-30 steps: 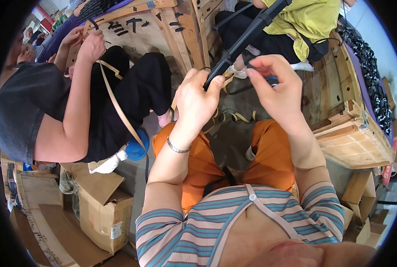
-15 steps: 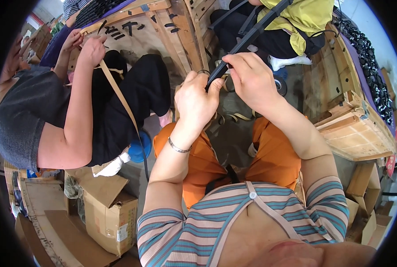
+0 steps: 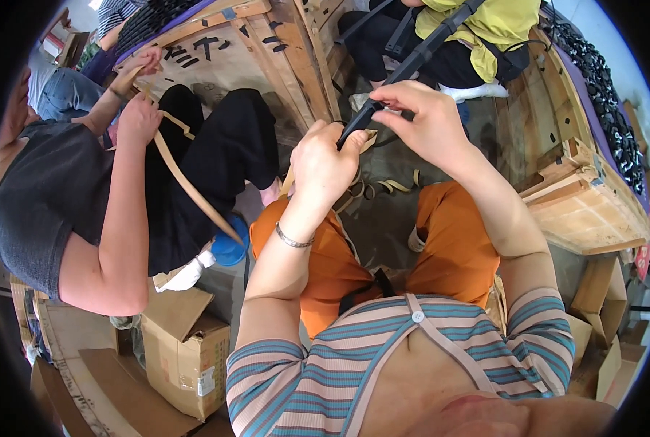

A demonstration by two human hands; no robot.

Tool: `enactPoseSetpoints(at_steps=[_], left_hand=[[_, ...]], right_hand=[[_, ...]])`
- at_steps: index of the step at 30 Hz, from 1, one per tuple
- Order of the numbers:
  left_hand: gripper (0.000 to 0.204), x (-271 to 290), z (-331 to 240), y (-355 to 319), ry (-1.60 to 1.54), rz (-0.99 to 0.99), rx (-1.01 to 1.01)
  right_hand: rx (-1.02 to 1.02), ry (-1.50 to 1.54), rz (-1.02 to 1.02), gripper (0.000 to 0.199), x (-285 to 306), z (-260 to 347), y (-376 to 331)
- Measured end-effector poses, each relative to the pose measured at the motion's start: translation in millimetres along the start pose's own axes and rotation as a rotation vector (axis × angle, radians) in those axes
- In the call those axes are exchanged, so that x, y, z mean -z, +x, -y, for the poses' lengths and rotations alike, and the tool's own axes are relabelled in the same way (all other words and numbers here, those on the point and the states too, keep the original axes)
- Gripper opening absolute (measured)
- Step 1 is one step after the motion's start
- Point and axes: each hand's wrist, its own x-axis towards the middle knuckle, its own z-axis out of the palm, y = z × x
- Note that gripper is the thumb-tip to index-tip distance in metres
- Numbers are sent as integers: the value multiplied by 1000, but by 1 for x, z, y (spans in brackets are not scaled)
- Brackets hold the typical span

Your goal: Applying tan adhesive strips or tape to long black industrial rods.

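Observation:
A long, flat black strap [image 3: 419,54] runs from my hands toward the far right, crossing in front of a person in yellow. My left hand [image 3: 317,160] is closed round its near end, thumb on top. At the dark edge just beyond that thumb, my right hand [image 3: 430,124] pinches the strap between thumb and fingers. A tan band [image 3: 369,140] shows beside my left fingers; whether it is joined to the strap I cannot tell. Curled tan strips [image 3: 390,186] lie on the floor below my hands.
A co-worker at left holds a tan strip [image 3: 186,178] in both hands. Wooden crates [image 3: 219,62] stand ahead, and another crate [image 3: 587,207] is at right, near a heap of black pieces [image 3: 594,80]. A cardboard box [image 3: 183,357] sits lower left, a blue stool [image 3: 230,244] above it.
My right hand has shifted slightly right and up along the strap, its fingers a little more spread. The co-worker at left has lowered one hand, and their tan strip now hangs differently.

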Motion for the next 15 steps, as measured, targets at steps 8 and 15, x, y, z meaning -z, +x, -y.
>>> enactPoseSetpoints(at_steps=[8,15], left_hand=[[31,0,-1,-2,47,-23,-55],[32,-5,4,-5,95,-10,-38]], right_hand=[[48,-231,-130,20,-13,16,-7],[31,-327,-65,21,-25,12,-5]])
